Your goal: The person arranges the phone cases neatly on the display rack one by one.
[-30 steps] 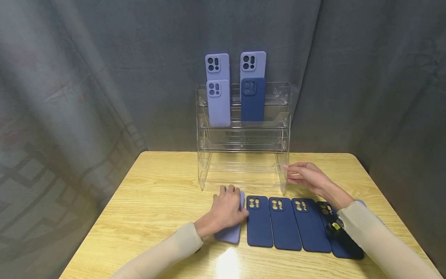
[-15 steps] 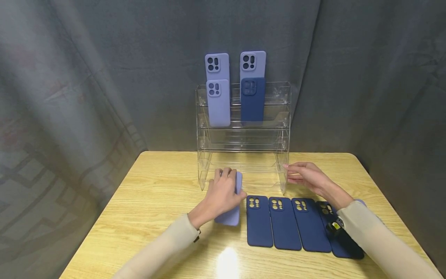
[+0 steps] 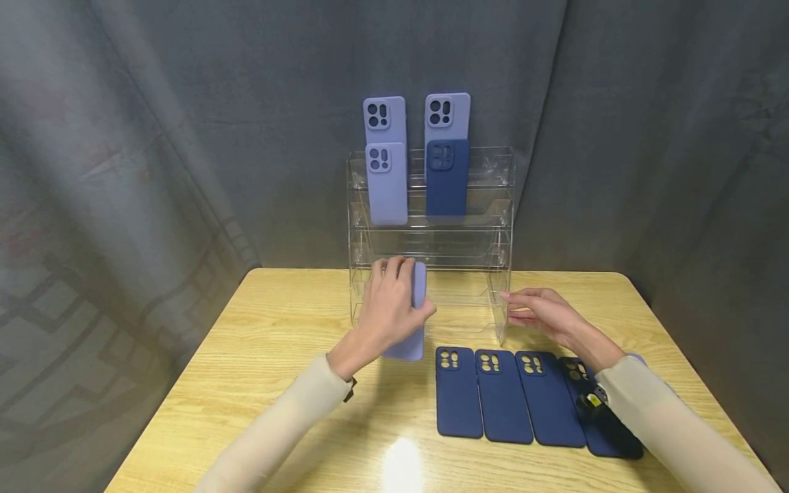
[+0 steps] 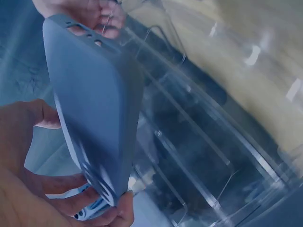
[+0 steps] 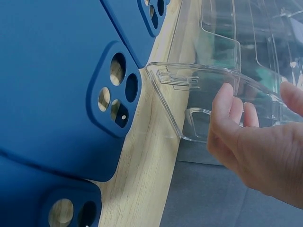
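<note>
My left hand (image 3: 388, 305) grips a lavender phone case (image 3: 407, 346), lifted and tilted in front of the lower tiers of a clear acrylic display rack (image 3: 503, 322). In the left wrist view, thumb and fingers hold the phone case (image 4: 90, 90) by its edges, the fingers near the camera cutout. My right hand (image 3: 545, 315) is at the rack's right side, its fingertips at the clear side panel (image 5: 189, 101); fingers are loosely bent in the right wrist view. Higher on the rack stand lavender cases (image 3: 388, 188) and a navy case (image 3: 446, 181), in two columns.
Several navy phone cases (image 3: 459, 400) lie in a row on the wooden table (image 3: 265, 349), right of centre. The right sleeve (image 3: 666, 418) partly covers the rightmost ones, and a lavender edge shows beyond it. Grey curtains (image 3: 296, 171) hang behind the table.
My left hand has raised the lavender case off the table, moving it away from me and up towards the rack. The right hand stays in the same place.
</note>
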The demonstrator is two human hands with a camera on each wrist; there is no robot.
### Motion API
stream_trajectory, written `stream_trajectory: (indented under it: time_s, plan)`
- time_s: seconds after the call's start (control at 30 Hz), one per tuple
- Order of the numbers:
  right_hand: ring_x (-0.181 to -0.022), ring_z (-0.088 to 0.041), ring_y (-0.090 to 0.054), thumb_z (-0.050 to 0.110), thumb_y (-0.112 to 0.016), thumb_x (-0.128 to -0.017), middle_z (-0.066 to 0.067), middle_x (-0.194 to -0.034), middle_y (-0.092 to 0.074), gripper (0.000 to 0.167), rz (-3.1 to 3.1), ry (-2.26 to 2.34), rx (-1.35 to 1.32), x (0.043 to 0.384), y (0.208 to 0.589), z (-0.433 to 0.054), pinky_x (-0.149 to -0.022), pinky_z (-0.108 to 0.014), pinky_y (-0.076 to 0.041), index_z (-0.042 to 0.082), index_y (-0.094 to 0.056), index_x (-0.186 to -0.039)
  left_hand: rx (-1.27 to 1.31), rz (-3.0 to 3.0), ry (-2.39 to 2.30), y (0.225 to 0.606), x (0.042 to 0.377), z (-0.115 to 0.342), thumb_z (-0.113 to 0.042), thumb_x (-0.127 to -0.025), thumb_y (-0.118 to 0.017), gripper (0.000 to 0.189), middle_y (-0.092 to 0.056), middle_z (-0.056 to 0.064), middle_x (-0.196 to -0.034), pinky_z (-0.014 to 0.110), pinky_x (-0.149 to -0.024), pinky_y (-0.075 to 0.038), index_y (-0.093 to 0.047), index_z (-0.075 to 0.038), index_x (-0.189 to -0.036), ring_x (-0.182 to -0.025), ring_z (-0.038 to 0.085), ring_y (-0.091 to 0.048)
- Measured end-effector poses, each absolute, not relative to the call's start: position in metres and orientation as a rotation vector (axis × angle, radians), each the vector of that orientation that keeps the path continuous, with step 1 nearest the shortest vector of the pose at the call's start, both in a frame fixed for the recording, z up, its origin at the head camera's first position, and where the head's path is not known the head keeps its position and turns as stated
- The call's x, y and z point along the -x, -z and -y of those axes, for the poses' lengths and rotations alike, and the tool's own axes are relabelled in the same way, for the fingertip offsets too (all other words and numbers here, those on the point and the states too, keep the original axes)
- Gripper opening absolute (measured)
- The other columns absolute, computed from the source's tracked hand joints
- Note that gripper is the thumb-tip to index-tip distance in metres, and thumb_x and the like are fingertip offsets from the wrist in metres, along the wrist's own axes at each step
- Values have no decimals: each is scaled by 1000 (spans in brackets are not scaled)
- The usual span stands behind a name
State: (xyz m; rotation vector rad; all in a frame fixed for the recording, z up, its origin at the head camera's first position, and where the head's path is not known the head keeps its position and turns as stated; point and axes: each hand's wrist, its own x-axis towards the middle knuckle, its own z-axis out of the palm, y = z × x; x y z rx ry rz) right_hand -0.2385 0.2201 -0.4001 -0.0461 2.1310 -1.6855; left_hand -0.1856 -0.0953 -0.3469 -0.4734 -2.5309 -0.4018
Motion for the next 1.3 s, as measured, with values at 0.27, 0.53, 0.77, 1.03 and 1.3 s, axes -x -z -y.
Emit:
stream_trajectory:
  time_s: [0.27,0.53,0.77,1.03,1.3]
  plan:
    - [-109,-12,-68,33,-59,-108,-10,-132,-59,70,-2129,1697,43,238,399,-219,-98,-26,-61,-15,-36,-153,455,2376,353,321,206,98,-33,-80,-75,65,-64,16,-133,56,-79,-62,-60,-2,-136,-121,42,-57]
    - [-104,-8,-69,34,-60,-108,-5,-123,-61,72,-2114,1706,45,237,400,-219,-98,-26,-61,-17,-35,-152,451,2257,319,301,234,103,-31,-82,-73,63,-63,18,-135,57,-80,-59,-59,-1,-136,-124,44,-53]
    - [-101,-7,-69,34,-62,-107,-5,-121,-62,71,-2107,1721,49,237,399,-218,-96,-24,-61,-17,-37,-150,428,2189,321,281,258,105,-31,-83,-72,65,-61,20,-138,55,-80,-58,-58,0,-138,-129,45,-51]
    - [-102,-7,-68,35,-62,-107,-4,-122,-62,70,-2122,1706,45,237,398,-218,-98,-26,-61,-16,-38,-149,397,2141,292,263,283,106,-33,-86,-73,66,-58,20,-142,58,-88,-58,-55,-2,-141,-135,45,-48]
    - [-106,-11,-68,35,-61,-107,-10,-129,-60,71,-2122,1709,28,236,399,-219,-99,-26,-60,-16,-38,-149,359,2130,315,263,302,105,-33,-86,-73,66,-57,19,-143,59,-96,-55,-54,-3,-142,-139,45,-45]
